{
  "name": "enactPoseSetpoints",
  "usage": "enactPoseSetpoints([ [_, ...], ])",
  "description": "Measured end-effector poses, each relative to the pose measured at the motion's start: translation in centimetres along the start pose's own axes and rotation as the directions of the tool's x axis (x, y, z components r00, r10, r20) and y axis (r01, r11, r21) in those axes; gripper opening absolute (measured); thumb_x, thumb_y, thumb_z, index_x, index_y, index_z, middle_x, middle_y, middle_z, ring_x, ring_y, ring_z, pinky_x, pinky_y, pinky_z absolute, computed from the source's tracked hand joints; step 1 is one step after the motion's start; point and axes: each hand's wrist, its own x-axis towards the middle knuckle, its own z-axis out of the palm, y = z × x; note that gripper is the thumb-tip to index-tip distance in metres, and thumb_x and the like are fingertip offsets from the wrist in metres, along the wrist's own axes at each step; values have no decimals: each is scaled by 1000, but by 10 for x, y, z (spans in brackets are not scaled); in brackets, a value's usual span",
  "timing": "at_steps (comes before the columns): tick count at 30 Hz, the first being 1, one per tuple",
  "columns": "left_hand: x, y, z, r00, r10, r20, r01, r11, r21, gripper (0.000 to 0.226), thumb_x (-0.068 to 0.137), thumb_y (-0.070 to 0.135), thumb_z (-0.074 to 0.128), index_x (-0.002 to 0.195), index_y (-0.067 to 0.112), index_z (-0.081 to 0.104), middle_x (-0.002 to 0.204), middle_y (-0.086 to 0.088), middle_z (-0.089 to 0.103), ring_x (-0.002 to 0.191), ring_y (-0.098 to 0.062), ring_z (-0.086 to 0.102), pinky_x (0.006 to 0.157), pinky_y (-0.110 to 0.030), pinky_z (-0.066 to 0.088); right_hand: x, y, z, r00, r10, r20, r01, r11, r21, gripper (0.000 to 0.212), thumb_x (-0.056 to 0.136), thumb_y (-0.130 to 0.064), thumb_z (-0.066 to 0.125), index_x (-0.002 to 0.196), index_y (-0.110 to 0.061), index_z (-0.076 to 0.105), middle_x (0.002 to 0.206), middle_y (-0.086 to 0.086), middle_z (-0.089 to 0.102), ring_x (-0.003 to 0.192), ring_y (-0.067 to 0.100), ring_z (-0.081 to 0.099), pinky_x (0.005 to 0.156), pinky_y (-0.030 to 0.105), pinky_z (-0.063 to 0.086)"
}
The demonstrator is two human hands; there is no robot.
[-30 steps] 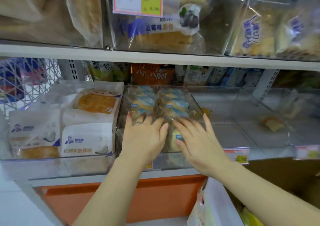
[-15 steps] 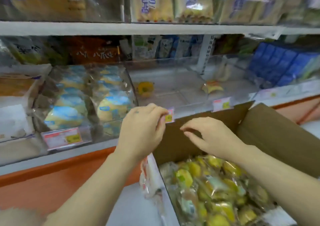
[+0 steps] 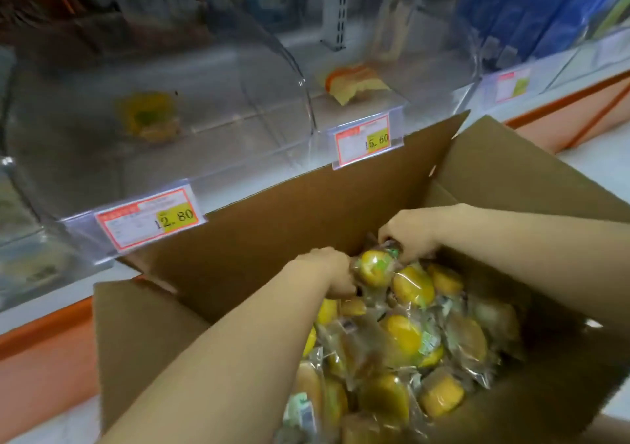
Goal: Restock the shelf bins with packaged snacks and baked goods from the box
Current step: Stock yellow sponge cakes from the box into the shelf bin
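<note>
An open cardboard box [image 3: 259, 235] stands below the shelf, filled with several clear-wrapped yellow cakes [image 3: 405, 338]. Both my hands are down inside it at the far end. My left hand [image 3: 327, 273] and my right hand [image 3: 409, 235] are closed on the two ends of one wrapped yellow cake [image 3: 375, 268]. Above the box sits a clear shelf bin [image 3: 102, 170] with a single yellow cake [image 3: 148, 116] inside and a 12.80 price tag [image 3: 150, 218] on its front.
To the right a second clear bin [image 3: 443, 78] holds one orange-yellow packet [image 3: 351, 80] and carries a 15.60 tag [image 3: 363, 140]. Blue packages [image 3: 531, 7] fill the bin at the far right. An orange base panel [image 3: 44, 372] runs under the shelf.
My view swung right and down from the filled bins to the box. Both hands dropped from the shelf front into the box and closed on a wrapped cake.
</note>
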Motion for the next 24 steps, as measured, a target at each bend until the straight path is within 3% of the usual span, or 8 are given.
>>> enactPoseSetpoints([
  [2,16,-7,14,998,-44,47,47,996,-71,57,92,48,53,144,28,39,143,-12,35,130,-37,35,104,-46,39,20,14,10,999,-38,37,39,998,-46,68,84,-32,70,142,-17,37,134,10,46,110,25,53,83,29,47],
  [5,32,-20,28,991,-109,81,125,968,-219,66,87,58,55,146,36,33,146,-12,28,133,-38,30,108,-45,34,48,28,23,990,-104,97,109,993,-48,89,80,-29,75,150,-21,22,142,12,34,111,24,50,68,14,47],
  [6,36,-23,33,987,-128,97,149,954,-259,70,85,61,57,146,38,31,147,-12,26,134,-38,30,109,-44,33,57,30,29,985,-124,117,132,990,-54,98,77,-30,77,152,-23,14,146,13,29,118,26,47,77,13,45],
  [8,42,-25,44,980,-154,124,188,922,-338,78,81,65,59,148,38,28,152,-13,19,138,-38,26,112,-44,30,76,33,42,978,-155,137,174,975,-139,115,71,-36,81,152,-31,-1,156,13,13,137,33,29,110,40,32],
  [9,44,-25,48,977,-168,130,205,906,-369,80,80,65,60,148,38,26,155,-14,13,141,-38,22,113,-44,28,83,33,48,976,-170,137,193,966,-173,121,69,-39,82,151,-34,-8,158,11,7,141,34,22,113,50,24],
  [12,48,-23,60,962,-236,134,272,851,-450,85,76,68,63,148,42,26,158,-14,-4,145,-37,13,116,-44,23,100,36,55,962,-242,127,261,952,-162,131,65,-41,84,149,-35,-16,159,8,6,142,33,18,112,48,22],
  [18,48,-18,69,944,-297,142,328,814,-479,86,70,73,63,144,42,33,155,-9,18,142,-33,20,115,-44,26,117,48,56,950,-274,148,299,937,-181,133,55,-61,82,152,-30,-4,154,3,21,139,31,16,111,54,25],
  [24,27,1,54,926,-272,263,357,858,-369,103,68,74,66,151,41,14,157,-4,4,145,-34,10,116,-49,22,106,45,60,962,-245,117,265,942,-206,114,56,-71,75,147,-19,27,143,8,30,132,31,30,106,51,34],
])
